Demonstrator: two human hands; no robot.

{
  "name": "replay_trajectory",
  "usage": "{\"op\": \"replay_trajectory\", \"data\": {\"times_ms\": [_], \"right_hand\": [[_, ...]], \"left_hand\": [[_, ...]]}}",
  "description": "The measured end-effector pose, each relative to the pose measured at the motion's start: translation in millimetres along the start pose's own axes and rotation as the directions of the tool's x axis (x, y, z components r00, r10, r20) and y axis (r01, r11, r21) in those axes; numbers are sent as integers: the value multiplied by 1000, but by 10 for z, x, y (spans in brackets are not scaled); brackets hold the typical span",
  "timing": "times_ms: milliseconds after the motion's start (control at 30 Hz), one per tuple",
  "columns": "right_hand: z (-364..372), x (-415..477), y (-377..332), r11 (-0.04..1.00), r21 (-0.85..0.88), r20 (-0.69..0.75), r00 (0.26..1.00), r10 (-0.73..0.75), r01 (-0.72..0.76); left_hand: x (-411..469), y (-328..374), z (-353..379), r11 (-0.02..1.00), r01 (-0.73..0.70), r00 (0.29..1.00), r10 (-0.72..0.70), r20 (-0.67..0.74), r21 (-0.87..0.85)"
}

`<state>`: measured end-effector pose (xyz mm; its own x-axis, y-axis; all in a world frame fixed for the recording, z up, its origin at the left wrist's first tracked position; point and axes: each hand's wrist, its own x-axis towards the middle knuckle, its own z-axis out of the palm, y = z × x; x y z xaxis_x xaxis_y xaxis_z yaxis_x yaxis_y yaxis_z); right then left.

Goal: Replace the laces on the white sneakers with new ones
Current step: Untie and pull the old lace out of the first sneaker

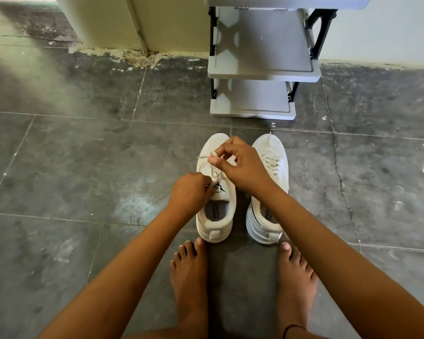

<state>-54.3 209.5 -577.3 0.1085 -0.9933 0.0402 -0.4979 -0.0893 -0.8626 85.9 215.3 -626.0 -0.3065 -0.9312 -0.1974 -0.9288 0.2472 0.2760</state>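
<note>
Two white sneakers stand side by side on the dark tiled floor, toes pointing away from me. Over the left sneaker (216, 216), my right hand (240, 162) pinches a loop of its white lace (203, 157) above the toe end. My left hand (189, 194) is closed at the tongue, where it grips the lace near the top eyelets. The right sneaker (269, 152) stands untouched, its white lace still threaded. No other laces are in view.
My two bare feet (189, 272) stand just behind the sneakers' heels. A grey plastic shoe rack (262, 69) with black side frames stands against the wall straight ahead. A cream wall corner (137, 33) with chipped paint is at the back left.
</note>
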Motion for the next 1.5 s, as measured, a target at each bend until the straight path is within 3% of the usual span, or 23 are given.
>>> {"op": "replay_trajectory", "data": {"times_ms": [67,133,267,400,467,533,567,600,667,733,800,833,967,1033,1167,1267,1333,1433,1500], "right_hand": [[-56,3,128,968,-249,101,993,67,-40],[-79,-69,288,841,-540,225,960,166,-19],[4,-153,409,773,-630,173,984,50,72],[93,-137,358,619,-762,198,979,-57,190],[105,-133,292,651,-738,190,980,-51,177],[119,-105,51,917,-397,102,995,4,37],[133,-62,-104,986,-168,66,998,-1,12],[151,-9,-240,997,-53,22,998,-51,52],[141,87,-395,972,-171,2,987,-161,159],[71,137,-296,844,-502,97,982,-161,188],[5,60,-40,670,-725,245,969,37,158],[6,-18,95,631,-761,280,953,114,149],[97,-195,320,661,-733,210,978,0,157],[91,-133,289,737,-668,133,991,-15,100],[69,14,-28,962,-274,13,1000,-18,21],[11,38,-140,998,-69,-54,999,-5,1],[-67,16,-13,980,-185,24,997,75,-70],[-63,-116,245,808,-589,220,962,160,0],[14,-182,313,783,-621,209,971,119,38]], "left_hand": [[-8,-3,-5,1000,1,1000,-1,-6,8],[-12,-9,-3,1000,10,1000,-10,1,-6],[2,0,2,1000,0,1000,0,1,13],[8,12,17,1000,0,1000,0,10,17],[-4,10,26,1000,6,1000,-6,6,5],[-21,31,41,999,9,1000,-10,-23,-38],[-25,41,47,997,20,999,-23,-44,-76],[-29,52,47,993,36,997,-42,-58,-108],[-31,47,42,993,42,997,-49,-58,-112],[-29,-1,37,997,15,999,-19,-49,-77],[-29,-28,34,997,12,999,-14,-38,-70],[-22,-25,37,998,12,999,-15,-33,-62],[0,7,56,999,0,999,-1,-37,-33],[-1,-6,59,1000,8,999,-9,-33,-21],[-1,54,51,999,-9,1000,9,-16,31],[7,55,33,1000,-5,1000,5,-10,0],[-10,0,-1,998,10,1000,-11,-20,-55],[-23,-91,-56,993,29,996,-38,-78,-113],[-15,-118,-66,993,25,994,-37,-105,-111]]}}
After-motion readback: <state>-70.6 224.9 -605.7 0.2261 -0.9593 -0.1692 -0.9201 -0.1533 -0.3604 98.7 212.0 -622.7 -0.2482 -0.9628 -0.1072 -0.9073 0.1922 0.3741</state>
